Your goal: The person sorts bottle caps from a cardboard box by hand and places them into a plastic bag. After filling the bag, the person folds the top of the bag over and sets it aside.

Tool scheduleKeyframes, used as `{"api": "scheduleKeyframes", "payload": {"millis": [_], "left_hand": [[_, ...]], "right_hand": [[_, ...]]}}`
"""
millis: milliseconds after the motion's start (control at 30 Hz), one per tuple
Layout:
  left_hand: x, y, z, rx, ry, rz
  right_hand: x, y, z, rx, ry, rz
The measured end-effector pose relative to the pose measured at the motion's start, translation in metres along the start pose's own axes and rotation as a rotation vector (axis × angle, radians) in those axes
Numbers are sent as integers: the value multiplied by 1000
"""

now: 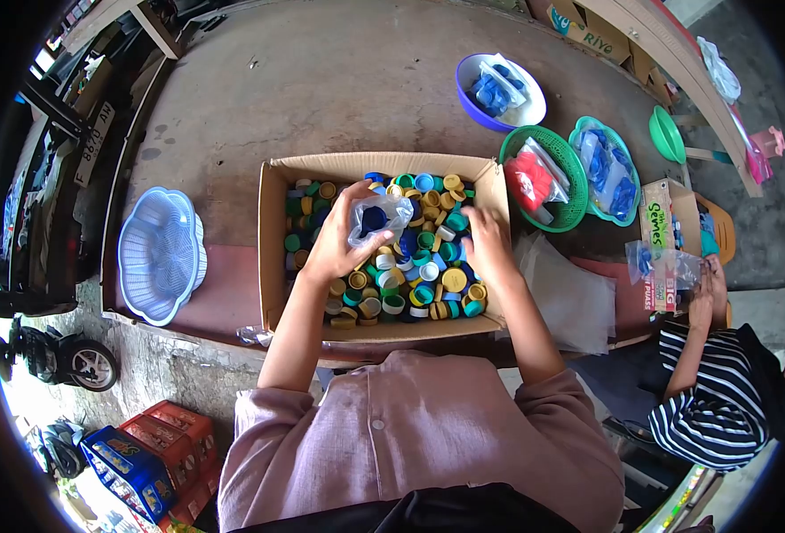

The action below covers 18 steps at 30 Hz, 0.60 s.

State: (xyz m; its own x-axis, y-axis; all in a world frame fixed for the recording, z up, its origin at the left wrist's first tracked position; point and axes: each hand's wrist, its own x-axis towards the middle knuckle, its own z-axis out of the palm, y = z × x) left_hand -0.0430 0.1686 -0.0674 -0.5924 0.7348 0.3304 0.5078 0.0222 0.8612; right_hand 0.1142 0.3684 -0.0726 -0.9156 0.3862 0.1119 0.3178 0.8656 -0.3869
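A cardboard box [272,240] full of loose plastic bottle caps [454,280] in blue, green, yellow and white lies in front of me. My left hand [335,238] is closed on a clear plastic bag [396,211], held above the caps at the box's left-centre. Dark blue shows inside the bag, seemingly a cap. Over the right side of the box, my right hand [490,246] has thumb and fingers apart, close to a green cap [456,220]. Nothing shows between those fingers, though some are partly hidden.
At left stands a pale blue plastic basket [157,258]. A purple-rimmed bowl [501,123], a green basket [579,191] and a turquoise basket [628,213] hold bagged items. Clear plastic sheets or bags [570,298] lie right of the box. Another person [712,391] handles a plastic bag nearby.
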Motion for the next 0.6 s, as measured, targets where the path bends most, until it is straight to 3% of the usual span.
{"api": "scheduleKeyframes", "payload": {"millis": [33, 67, 133, 400, 500, 600], "left_hand": [[0, -2, 0, 12, 14, 7], [1, -3, 0, 24, 30, 14], [1, -3, 0, 32, 29, 17], [1, -4, 1, 19, 16, 3], [1, -2, 0, 5, 13, -5], [2, 1, -2, 48, -22, 50]], "right_hand": [[-2, 5, 4, -113, -133, 18], [-2, 7, 5, -114, -132, 17], [-4, 7, 5, -142, -390, 67], [-4, 3, 1, -46, -306, -131], [-3, 8, 4, -46, -164, -258], [-3, -9, -10, 57, 20, -231]]}}
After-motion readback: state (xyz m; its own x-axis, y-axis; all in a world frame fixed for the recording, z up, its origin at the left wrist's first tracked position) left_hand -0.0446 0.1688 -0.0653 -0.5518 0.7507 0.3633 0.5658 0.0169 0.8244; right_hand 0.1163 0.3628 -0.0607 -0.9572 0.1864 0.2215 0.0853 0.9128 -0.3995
